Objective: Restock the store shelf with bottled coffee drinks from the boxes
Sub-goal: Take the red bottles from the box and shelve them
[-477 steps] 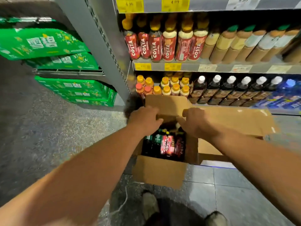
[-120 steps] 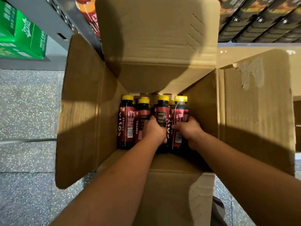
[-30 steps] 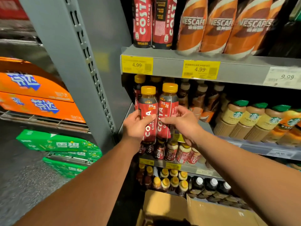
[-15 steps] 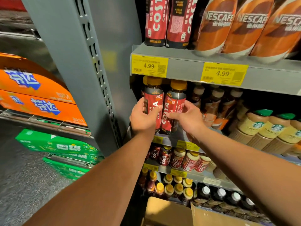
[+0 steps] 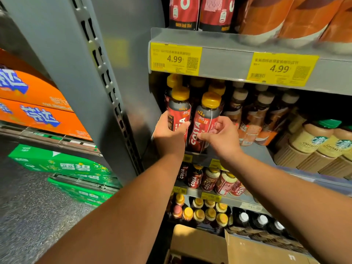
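A tall grey shelving unit [image 5: 118,44] fills the view, its tiers packed with bottled coffee. To its left, orange cases [image 5: 38,111] and green cases [image 5: 62,166] of drinks are stacked on low racks. At the near bottom edge an open cardboard box [image 5: 198,242] sits below the shelves, apparently placed so stock can be lifted straight up. Two bare arms reach forward to the left end of the middle shelf [image 5: 257,152], under a yellow price tag [image 5: 175,59] reading 4.99. The left hand [image 5: 168,139] is wrapped round the lower body of the left bottle [image 5: 179,113]. The right hand [image 5: 222,139] curls its thumb and fingers round the right bottle [image 5: 206,121]. Both bottles are upright, side by side and nearly touching, at the shelf's front edge, just ahead of matching bottles farther back. They are gripped low, probably so they can be pushed in under the shelf above. Whether their bases already rest on the shelf is hidden by the hands. Each bottle is dark, with a red label carrying white Costa lettering up its side and a yellow-orange cap.
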{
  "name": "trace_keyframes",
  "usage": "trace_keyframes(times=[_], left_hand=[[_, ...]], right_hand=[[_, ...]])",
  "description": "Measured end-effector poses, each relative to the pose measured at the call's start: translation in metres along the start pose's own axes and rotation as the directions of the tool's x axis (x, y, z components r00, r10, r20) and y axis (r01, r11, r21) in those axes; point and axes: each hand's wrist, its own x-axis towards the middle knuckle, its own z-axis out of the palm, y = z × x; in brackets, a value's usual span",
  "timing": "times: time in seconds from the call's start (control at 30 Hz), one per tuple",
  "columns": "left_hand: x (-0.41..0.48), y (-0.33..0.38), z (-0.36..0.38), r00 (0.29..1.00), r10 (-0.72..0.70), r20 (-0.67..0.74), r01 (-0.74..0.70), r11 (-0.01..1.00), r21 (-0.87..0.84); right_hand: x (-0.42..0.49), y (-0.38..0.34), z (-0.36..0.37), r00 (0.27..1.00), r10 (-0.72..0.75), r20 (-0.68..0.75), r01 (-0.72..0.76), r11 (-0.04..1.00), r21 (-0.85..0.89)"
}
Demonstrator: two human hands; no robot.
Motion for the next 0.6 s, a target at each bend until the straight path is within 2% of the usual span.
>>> trace_keyframes(times=[0.1,0.2,0.33,0.47,0.6], left_hand=[[0.0,-0.004,-0.003,0.999,-0.026,-0.044,0.025,0.999,-0.034],[-0.001,-0.004,-0.004,0.999,-0.048,-0.017,0.048,0.999,-0.017],[-0.002,-0.008,-0.008,0.999,-0.045,-0.008,0.045,0.997,0.067],[-0.014,-0.018,-0.014,0.989,-0.15,0.011,0.148,0.982,0.116],[-0.017,-0.028,-0.016,0.982,-0.19,-0.009,0.187,0.957,0.221]], right_hand=[[0.0,0.001,0.002,1.0,0.002,0.004,-0.002,1.0,0.024],[-0.002,0.002,0.003,1.0,0.002,-0.015,-0.001,0.999,0.05],[-0.006,0.005,0.007,0.998,-0.002,-0.07,0.004,1.0,0.029],[-0.009,0.009,0.008,0.991,0.013,-0.133,-0.01,1.0,0.026],[-0.009,0.014,0.009,0.989,-0.011,-0.145,0.011,1.0,-0.007]])
